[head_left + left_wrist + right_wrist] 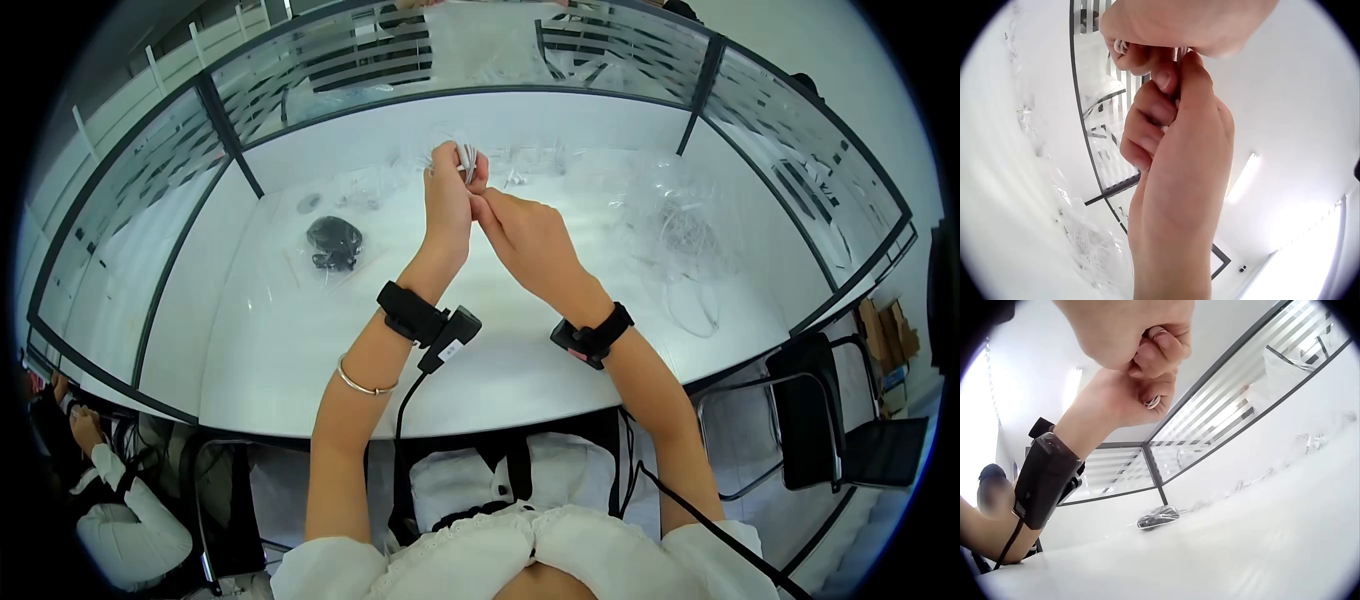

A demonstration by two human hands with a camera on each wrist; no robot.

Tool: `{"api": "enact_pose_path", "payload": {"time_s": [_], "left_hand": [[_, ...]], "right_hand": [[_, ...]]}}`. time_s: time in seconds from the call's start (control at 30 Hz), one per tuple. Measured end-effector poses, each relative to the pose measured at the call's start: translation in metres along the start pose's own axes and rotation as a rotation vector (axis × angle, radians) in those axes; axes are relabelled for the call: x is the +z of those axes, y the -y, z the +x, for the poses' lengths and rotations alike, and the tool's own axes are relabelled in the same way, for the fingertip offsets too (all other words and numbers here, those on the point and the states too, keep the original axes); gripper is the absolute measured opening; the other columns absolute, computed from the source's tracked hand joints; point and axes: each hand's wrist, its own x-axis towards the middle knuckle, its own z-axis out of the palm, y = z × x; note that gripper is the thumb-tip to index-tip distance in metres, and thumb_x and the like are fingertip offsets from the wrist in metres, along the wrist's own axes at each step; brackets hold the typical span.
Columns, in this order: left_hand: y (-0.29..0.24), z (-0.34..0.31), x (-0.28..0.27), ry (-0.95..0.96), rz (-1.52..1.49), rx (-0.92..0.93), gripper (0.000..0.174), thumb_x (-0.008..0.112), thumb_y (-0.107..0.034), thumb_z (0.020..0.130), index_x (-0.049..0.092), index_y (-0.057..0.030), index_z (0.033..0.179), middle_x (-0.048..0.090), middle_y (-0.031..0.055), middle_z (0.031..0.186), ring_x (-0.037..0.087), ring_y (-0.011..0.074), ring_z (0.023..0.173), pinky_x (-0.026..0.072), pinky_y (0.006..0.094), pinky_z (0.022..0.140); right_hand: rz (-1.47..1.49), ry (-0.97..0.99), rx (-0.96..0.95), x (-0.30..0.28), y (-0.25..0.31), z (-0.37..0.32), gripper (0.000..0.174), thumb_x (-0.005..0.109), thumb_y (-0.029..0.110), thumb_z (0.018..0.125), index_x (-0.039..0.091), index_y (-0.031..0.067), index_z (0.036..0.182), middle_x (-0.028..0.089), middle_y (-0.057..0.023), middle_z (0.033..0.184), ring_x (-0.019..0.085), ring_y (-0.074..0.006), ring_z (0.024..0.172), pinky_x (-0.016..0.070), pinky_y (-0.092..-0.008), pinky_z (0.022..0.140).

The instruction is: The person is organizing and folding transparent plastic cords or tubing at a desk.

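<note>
A bundle of white cable point(466, 160) is gripped in the left hand point(449, 205), raised above the white table. Close against it, the right hand point(530, 240) has its fingers curled and pinches a part of the cable at the left hand's palm side. In the left wrist view the right hand point(1179, 156) meets the left hand point(1179, 25), and a loop of white cable point(1121, 47) shows by the left fingers. The right wrist view shows white cable loops point(1153, 402) at the left hand's point(1110, 403) fingers; the fingertips of both hands are largely hidden.
On the white table point(400, 390) a black item in clear plastic point(334, 243) lies at the left. Bagged white cables point(686, 228) lie at the right, and small clear bags point(540, 160) along the back. Low partitions point(560, 110) enclose the far side.
</note>
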Motion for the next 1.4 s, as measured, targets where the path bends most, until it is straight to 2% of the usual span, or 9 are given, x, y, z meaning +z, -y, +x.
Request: {"api": "enact_pose_path", "payload": {"time_s": [0.03,0.17,0.3,0.37,0.77,1.1,1.13,1.27,1.4], "left_hand": [[-0.003,-0.001,0.001,-0.001,0.019,-0.010,0.034,0.037,-0.036,0.086,0.048,-0.0099,0.066,0.037,-0.0036,0.053,0.029,0.0067,0.045,0.0233,0.0249,0.043],[-0.006,-0.004,0.004,-0.001,0.021,-0.017,0.035,0.036,-0.035,0.090,0.046,-0.0120,0.066,0.033,-0.0057,0.051,0.025,0.0060,0.043,0.0188,0.0257,0.043],[-0.003,-0.004,0.007,-0.060,-0.057,-0.031,0.035,0.040,-0.032,0.091,0.045,-0.0123,0.063,0.032,-0.0057,0.051,0.025,0.0049,0.042,0.0170,0.0242,0.042],[-0.005,-0.001,0.003,0.055,-0.035,-0.082,0.035,0.041,-0.033,0.091,0.045,-0.0120,0.063,0.031,-0.0064,0.051,0.023,0.0041,0.042,0.0156,0.0237,0.042],[-0.021,0.004,-0.010,0.403,0.015,-0.150,0.032,0.046,-0.029,0.092,0.043,-0.0107,0.066,0.028,-0.0076,0.052,0.020,0.0031,0.045,0.0139,0.0229,0.043],[-0.016,0.000,-0.013,0.803,0.218,-0.236,0.016,0.050,-0.025,0.090,0.046,-0.0126,0.080,0.027,-0.0092,0.058,0.020,0.0020,0.049,0.0131,0.0217,0.046],[-0.017,-0.005,-0.009,0.745,0.275,-0.265,0.012,0.054,-0.023,0.084,0.050,-0.0117,0.084,0.027,-0.0098,0.058,0.020,0.0019,0.049,0.0127,0.0219,0.046],[-0.016,-0.012,-0.005,0.755,0.400,-0.265,0.014,0.054,-0.024,0.084,0.056,-0.0099,0.085,0.027,-0.0105,0.058,0.020,0.0016,0.048,0.0125,0.0219,0.045],[-0.011,-0.008,-0.004,0.725,0.430,-0.289,0.017,0.053,-0.024,0.088,0.058,-0.0086,0.084,0.028,-0.0107,0.057,0.021,0.0014,0.048,0.0131,0.0220,0.044]], "right_hand": [[0.022,0.003,0.018,0.000,-0.002,0.001,0.019,0.048,0.017,0.095,0.060,0.0035,0.088,0.059,-0.0152,0.068,0.055,-0.0324,0.058,0.0412,-0.0369,0.052],[0.326,0.058,0.282,-0.009,-0.004,0.005,0.027,0.047,0.022,0.097,0.058,0.0013,0.084,0.047,-0.0057,0.057,0.039,-0.0141,0.050,0.0330,-0.0289,0.050],[0.388,-0.077,0.241,0.000,-0.020,0.005,0.024,0.047,0.021,0.097,0.057,0.0007,0.088,0.050,-0.0118,0.057,0.042,-0.0210,0.048,0.0332,-0.0333,0.049],[0.371,-0.098,0.229,-0.001,-0.020,0.004,0.021,0.048,0.019,0.096,0.055,0.0007,0.091,0.050,-0.0115,0.056,0.042,-0.0208,0.047,0.0327,-0.0333,0.049],[0.569,-0.102,0.378,-0.010,-0.035,0.007,0.016,0.051,0.019,0.095,0.045,0.0059,0.102,0.048,-0.0020,0.057,0.038,-0.0075,0.052,0.0300,-0.0260,0.049],[0.635,-0.145,0.404,-0.026,-0.047,0.009,0.015,0.051,0.014,0.093,0.046,0.0060,0.104,0.052,-0.0019,0.058,0.044,-0.0065,0.054,0.0333,-0.0240,0.050],[0.625,-0.159,0.397,-0.026,-0.047,0.009,0.015,0.051,0.013,0.092,0.046,0.0059,0.104,0.053,-0.0025,0.057,0.045,-0.0066,0.054,0.0337,-0.0241,0.050],[0.528,-0.125,0.332,-0.028,-0.038,0.008,0.015,0.052,0.015,0.094,0.047,0.0077,0.106,0.046,0.0035,0.056,0.038,-0.0030,0.051,0.0276,-0.0206,0.046],[0.462,-0.109,0.339,-0.031,-0.045,0.009,0.015,0.052,0.013,0.093,0.050,0.0030,0.103,0.054,-0.0053,0.060,0.051,-0.0091,0.056,0.0386,-0.0259,0.053]]}}
